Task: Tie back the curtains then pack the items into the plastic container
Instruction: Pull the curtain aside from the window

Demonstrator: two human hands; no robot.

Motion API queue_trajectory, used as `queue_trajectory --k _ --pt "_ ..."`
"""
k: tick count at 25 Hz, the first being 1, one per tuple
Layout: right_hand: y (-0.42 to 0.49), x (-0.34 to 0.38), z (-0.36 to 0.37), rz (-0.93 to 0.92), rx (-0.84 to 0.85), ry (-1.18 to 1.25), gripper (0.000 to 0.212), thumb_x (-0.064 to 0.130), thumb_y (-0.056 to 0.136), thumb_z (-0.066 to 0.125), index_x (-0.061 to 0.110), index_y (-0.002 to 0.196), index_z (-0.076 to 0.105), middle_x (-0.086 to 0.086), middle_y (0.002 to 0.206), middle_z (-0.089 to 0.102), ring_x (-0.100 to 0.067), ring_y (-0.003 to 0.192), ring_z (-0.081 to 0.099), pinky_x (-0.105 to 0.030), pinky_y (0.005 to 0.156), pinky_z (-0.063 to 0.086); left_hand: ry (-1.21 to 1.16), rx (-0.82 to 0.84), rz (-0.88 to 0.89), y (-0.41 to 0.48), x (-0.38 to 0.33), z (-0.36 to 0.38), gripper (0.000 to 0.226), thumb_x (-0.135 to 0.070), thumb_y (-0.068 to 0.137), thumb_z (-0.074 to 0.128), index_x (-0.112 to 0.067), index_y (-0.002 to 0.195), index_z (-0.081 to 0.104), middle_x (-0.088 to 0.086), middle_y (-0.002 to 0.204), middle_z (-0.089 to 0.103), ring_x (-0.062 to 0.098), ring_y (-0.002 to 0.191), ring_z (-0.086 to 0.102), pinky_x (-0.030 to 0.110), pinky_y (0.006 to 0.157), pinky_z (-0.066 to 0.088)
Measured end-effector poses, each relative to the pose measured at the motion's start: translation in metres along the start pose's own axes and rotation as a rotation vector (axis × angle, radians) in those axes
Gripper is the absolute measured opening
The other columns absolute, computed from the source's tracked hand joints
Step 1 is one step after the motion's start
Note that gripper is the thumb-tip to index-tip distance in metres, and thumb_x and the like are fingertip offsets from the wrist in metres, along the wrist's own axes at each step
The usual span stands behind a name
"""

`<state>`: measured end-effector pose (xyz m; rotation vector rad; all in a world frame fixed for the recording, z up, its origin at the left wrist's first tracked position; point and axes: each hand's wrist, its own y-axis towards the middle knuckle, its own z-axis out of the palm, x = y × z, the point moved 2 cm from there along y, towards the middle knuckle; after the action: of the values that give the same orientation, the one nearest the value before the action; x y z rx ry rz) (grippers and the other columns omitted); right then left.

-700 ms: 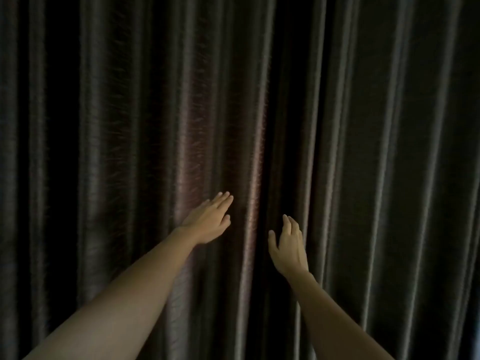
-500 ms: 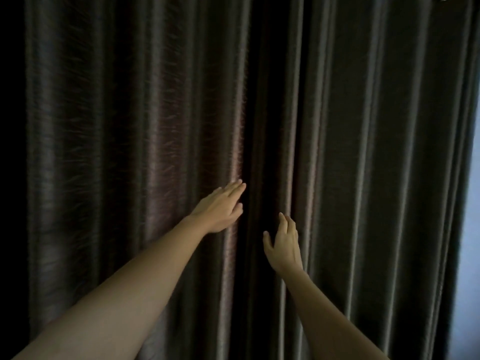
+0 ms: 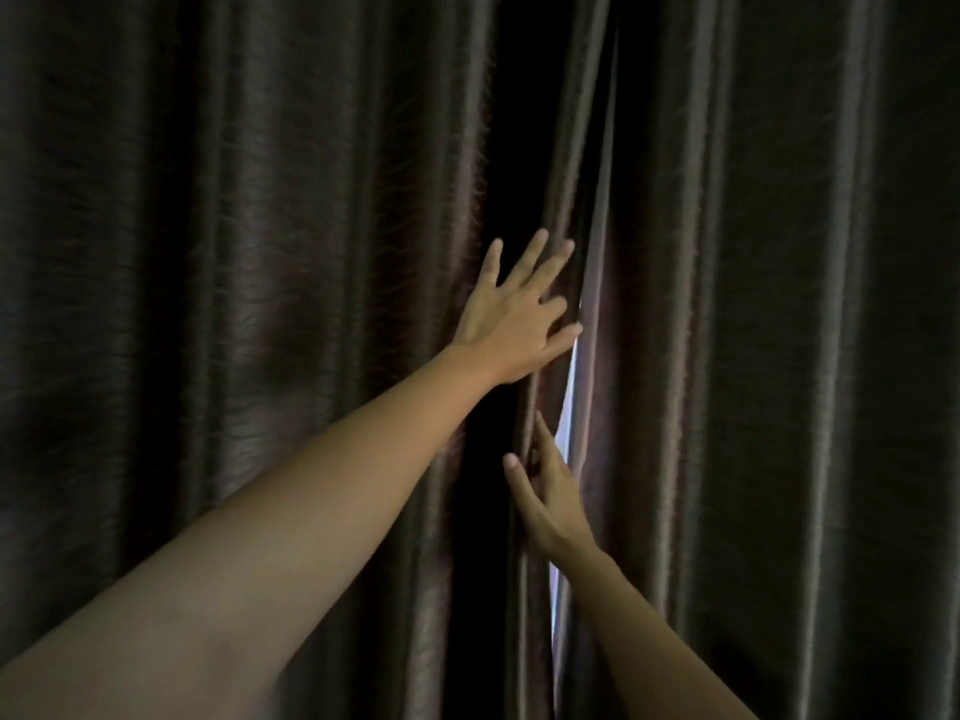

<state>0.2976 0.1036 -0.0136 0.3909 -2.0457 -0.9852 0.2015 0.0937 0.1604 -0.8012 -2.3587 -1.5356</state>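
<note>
The left hand [image 3: 514, 317] lies flat, fingers spread, against the left curtain [image 3: 260, 304]; the right hand [image 3: 550, 493], fingers straight, probes the lit gap [image 3: 567, 402] (nothing gripped yet); the smooth folds could slide closed.

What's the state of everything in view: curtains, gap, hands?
Left curtain: hanging, untied, inner edge pressed by a hand.
Right curtain: hanging, untied.
Gap: narrow slit, light showing through.
Left hand: open, fingers spread on the fabric.
Right hand: open, fingers straight at the gap.
</note>
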Motion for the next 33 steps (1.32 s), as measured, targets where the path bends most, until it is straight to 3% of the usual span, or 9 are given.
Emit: queue_trajectory --k 4,7,11,16,20,25,28,30,33 --pt "0.028 0.004 0.050 -0.223 -0.007 0.090 0.067 0.068 0.089 0.020 0.030 0.140 0.040 0.000 0.142 0.030 -0.012 0.133 0.032 -0.039 0.111 0.030 0.285 -0.003 -0.235 0.002 0.038 0.008 0.045 -0.028 0.085 0.056 -0.024 0.129 0.048 0.009 0.158 -0.015 0.036 0.142 -0.018 0.071 0.105 -0.003" --pt "0.047 0.019 0.098 -0.309 0.054 0.191 0.057 0.066 0.089 0.028 0.041 0.140 0.035 -0.003 0.157 0.002 0.001 0.144 0.004 -0.033 0.118 0.020 0.255 -0.074 -0.404 -0.020 0.090 0.013 0.061 -0.025 0.085 0.057 -0.026 0.141 0.033 0.010 0.157 -0.018 0.043 0.141 -0.015 0.069 0.106 0.008" --pt "0.062 0.066 0.156 -0.413 0.147 0.241 0.053 0.072 0.084 0.029 0.059 0.135 0.024 -0.007 0.159 -0.006 -0.008 0.145 0.000 -0.035 0.118 0.017 0.379 -0.053 -0.476 -0.054 0.160 0.010 0.075 -0.026 0.088 0.051 -0.021 0.149 0.009 0.013 0.158 -0.012 0.033 0.145 -0.005 0.064 0.110 0.011" --pt "0.067 0.149 0.237 -0.461 0.301 0.258 0.062 0.076 0.079 0.031 0.063 0.136 0.012 -0.007 0.159 -0.010 -0.023 0.146 0.005 -0.043 0.118 0.014 0.534 -0.014 -0.590 -0.108 0.252 -0.011 0.073 -0.028 0.090 0.053 -0.026 0.148 0.010 0.014 0.157 -0.013 0.033 0.145 -0.010 0.073 0.104 0.010" --pt "0.068 0.216 0.300 -0.510 0.390 0.323 0.062 0.074 0.080 0.030 0.066 0.134 0.002 -0.007 0.160 -0.008 -0.026 0.146 0.002 -0.045 0.118 0.010 0.521 -0.012 -0.684 -0.151 0.318 -0.036 0.064 -0.031 0.091 0.051 -0.043 0.144 0.017 0.013 0.156 -0.019 0.046 0.141 -0.012 0.078 0.097 0.016" --pt "0.055 0.284 0.387 -0.532 0.375 0.252 0.069 0.080 0.076 0.020 0.061 0.137 -0.006 -0.003 0.160 -0.001 -0.024 0.146 -0.001 -0.040 0.116 0.001 0.508 0.002 -0.803 -0.217 0.409 -0.057 0.067 -0.059 0.081 0.056 -0.043 0.139 0.025 0.013 0.156 -0.021 0.049 0.140 -0.009 0.078 0.099 0.013" --pt "0.048 0.313 0.430 -0.548 0.325 0.292 0.077 0.082 0.074 0.021 0.054 0.141 -0.007 -0.005 0.160 0.000 -0.018 0.146 -0.005 -0.036 0.117 -0.003 0.391 -0.078 -0.815 -0.251 0.451 -0.068 0.088 -0.055 0.076 0.066 -0.051 0.142 0.009 0.012 0.154 -0.028 0.046 0.141 -0.012 0.080 0.098 0.013" --pt "0.047 0.339 0.460 -0.549 0.341 0.411 0.083 0.083 0.073 0.025 0.053 0.142 -0.009 -0.004 0.160 -0.004 -0.010 0.142 -0.012 -0.034 0.117 -0.003 0.140 -0.211 -0.971 -0.275 0.478 -0.079 0.110 -0.051 0.071 0.073 -0.048 0.142 -0.011 0.010 0.154 -0.029 0.042 0.143 -0.008 0.073 0.102 0.013" --pt "0.045 0.374 0.499 -0.533 0.368 0.489 0.091 0.086 0.068 0.031 0.051 0.143 -0.009 0.002 0.158 -0.011 -0.007 0.140 -0.017 -0.035 0.116 -0.002 -0.421 -0.359 -1.173 -0.308 0.514 -0.081 0.111 -0.039 0.074 0.075 -0.034 0.148 -0.007 0.007 0.157 0.017 0.025 0.139 0.030 0.032 0.104 0.029"
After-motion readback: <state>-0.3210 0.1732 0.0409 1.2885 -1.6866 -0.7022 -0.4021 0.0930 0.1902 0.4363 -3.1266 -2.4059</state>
